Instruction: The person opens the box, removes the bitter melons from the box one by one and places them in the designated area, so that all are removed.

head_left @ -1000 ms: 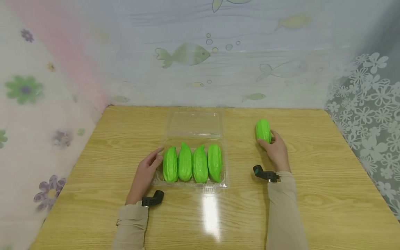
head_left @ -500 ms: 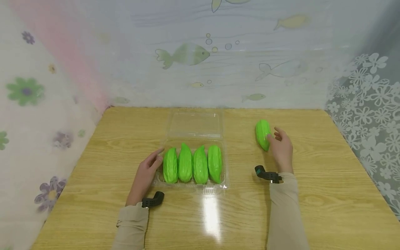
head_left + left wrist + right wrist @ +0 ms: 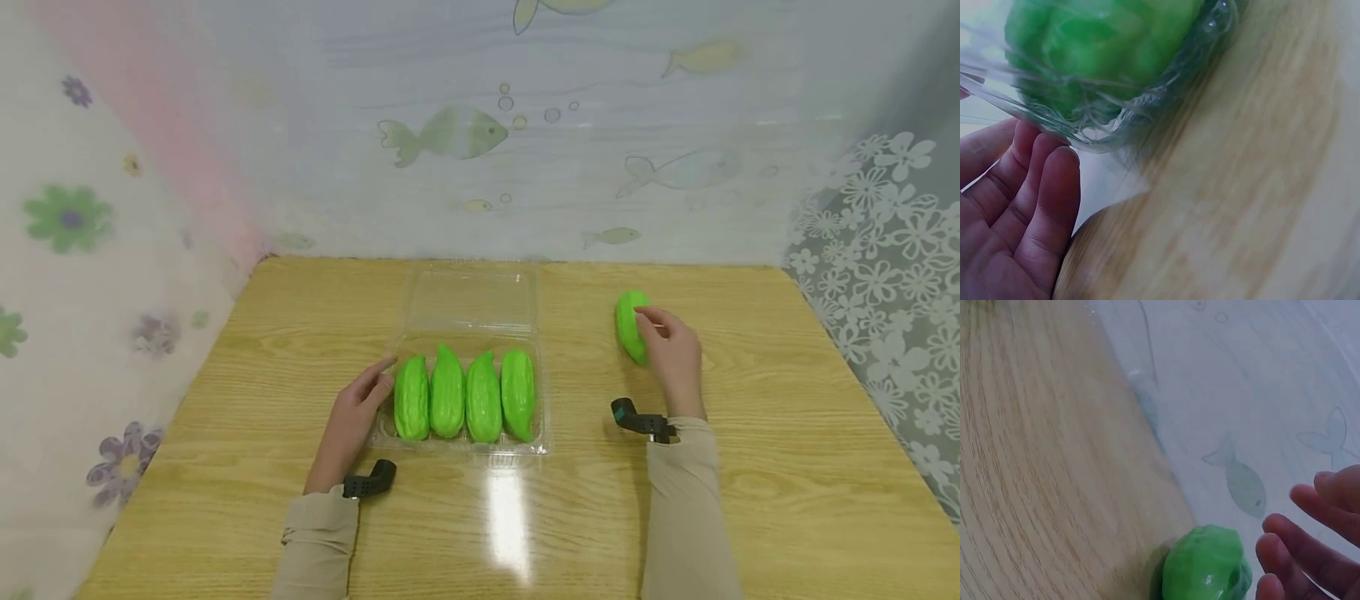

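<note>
A ridged light-green gourd (image 3: 631,321) lies on the table at the right. My right hand (image 3: 671,354) is just beside it, thumb and index finger near its right side. In the right wrist view, the gourd (image 3: 1204,565) sits apart from the loosely bent fingers (image 3: 1279,550), which hold nothing. A clear plastic clamshell box (image 3: 543,400) stands with its lid raised back, and several similar gourds (image 3: 483,398) lie side by side in it. My left hand (image 3: 356,417) touches the box's left edge; in the left wrist view, its fingertips (image 3: 1060,169) rest against the rim.
Both hands work on a wooden table (image 3: 585,517). Behind it rises a wall covering (image 3: 337,183) printed with fish. A flowered covering (image 3: 67,333) stands at the left, and a white-flower curtain (image 3: 892,333) borders the right. The box's clear lid (image 3: 471,298) extends towards the back.
My right hand has let go of the gourd and drawn off to its right, its thumb and index finger coming closer together. The left hand stays at the box.
</note>
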`<state>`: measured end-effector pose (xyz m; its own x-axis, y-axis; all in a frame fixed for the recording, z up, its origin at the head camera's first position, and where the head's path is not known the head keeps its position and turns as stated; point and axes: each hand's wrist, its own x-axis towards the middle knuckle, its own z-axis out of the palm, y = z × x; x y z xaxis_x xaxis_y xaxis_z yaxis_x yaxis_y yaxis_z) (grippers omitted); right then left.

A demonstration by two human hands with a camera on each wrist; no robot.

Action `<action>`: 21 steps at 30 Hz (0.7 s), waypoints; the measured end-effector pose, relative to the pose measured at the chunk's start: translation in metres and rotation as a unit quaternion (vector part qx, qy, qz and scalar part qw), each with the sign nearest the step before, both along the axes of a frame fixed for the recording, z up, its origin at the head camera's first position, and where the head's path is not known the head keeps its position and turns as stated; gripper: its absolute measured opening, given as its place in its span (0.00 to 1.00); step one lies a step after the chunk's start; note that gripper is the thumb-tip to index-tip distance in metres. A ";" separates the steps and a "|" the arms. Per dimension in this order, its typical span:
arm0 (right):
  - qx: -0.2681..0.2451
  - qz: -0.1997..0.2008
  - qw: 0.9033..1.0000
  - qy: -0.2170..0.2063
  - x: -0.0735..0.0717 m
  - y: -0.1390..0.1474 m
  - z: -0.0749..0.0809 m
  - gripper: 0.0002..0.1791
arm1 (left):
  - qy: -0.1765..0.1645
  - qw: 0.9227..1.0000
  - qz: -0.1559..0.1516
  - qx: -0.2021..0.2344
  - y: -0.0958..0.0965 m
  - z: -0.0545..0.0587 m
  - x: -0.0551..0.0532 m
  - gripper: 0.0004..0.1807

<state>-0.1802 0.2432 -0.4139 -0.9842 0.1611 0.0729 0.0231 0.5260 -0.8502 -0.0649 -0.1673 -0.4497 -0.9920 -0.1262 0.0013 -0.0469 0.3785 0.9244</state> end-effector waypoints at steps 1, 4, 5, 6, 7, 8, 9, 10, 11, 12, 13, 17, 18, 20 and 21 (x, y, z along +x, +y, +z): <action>0.007 0.009 1.000 0.000 0.000 -0.001 0.000 0.24 | 0.000 1.000 0.000 0.000 0.000 0.000 0.000 0.24; 0.021 0.041 0.999 0.001 0.001 -0.003 0.000 0.23 | -0.002 1.000 0.000 0.001 0.000 -0.001 0.000 0.24; 0.029 0.050 0.998 0.002 0.001 -0.004 0.000 0.23 | -0.002 1.000 0.000 0.001 0.000 -0.001 0.000 0.24; 0.034 0.059 0.998 0.003 0.001 -0.006 0.000 0.23 | -0.001 1.000 0.000 0.000 0.000 -0.001 0.000 0.24; 0.037 0.067 0.997 0.002 0.001 -0.007 0.001 0.24 | 0.000 1.000 0.000 0.000 0.000 0.000 0.000 0.23; 0.041 0.077 0.996 0.004 0.001 -0.009 0.001 0.24 | 0.000 1.000 -0.001 0.000 0.000 0.000 0.000 0.23; 0.044 0.086 0.995 0.006 0.000 -0.011 0.002 0.24 | 0.000 1.000 -0.001 0.000 0.000 0.000 -0.001 0.22; 0.051 0.094 0.994 0.008 0.000 -0.012 0.003 0.24 | 0.000 1.000 0.000 0.001 0.000 0.000 -0.001 0.22; 0.056 0.102 0.993 0.011 0.000 -0.014 0.004 0.24 | 0.000 1.000 0.001 0.001 0.000 0.000 -0.001 0.22; 0.060 0.110 0.992 0.013 0.000 -0.016 0.005 0.24 | 0.001 1.000 0.001 0.002 0.000 0.000 -0.001 0.22; 0.063 0.118 0.991 0.014 0.000 -0.018 0.006 0.24 | 0.001 1.000 0.001 0.003 0.000 0.000 -0.001 0.23; 0.058 0.144 0.988 0.005 0.002 -0.024 0.010 0.23 | 0.000 1.000 0.001 0.006 -0.001 -0.001 -0.001 0.24; 0.054 0.149 0.987 0.002 0.003 -0.025 0.011 0.23 | -0.001 1.000 0.000 0.006 -0.001 -0.002 0.000 0.25; 0.041 0.164 0.986 -0.003 0.004 -0.028 0.012 0.23 | -0.001 1.000 -0.001 0.004 -0.001 -0.002 0.000 0.25; 0.036 0.172 0.984 -0.006 0.004 -0.030 0.013 0.22 | -0.001 1.000 -0.001 0.004 0.000 -0.002 -0.001 0.25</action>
<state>-0.1763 0.2135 -0.4012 -0.9805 -0.1870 0.0610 -0.1578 0.5629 -0.8113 -0.0654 -0.1678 -0.4518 -0.9922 -0.1244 -0.0016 -0.0481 0.3715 0.9272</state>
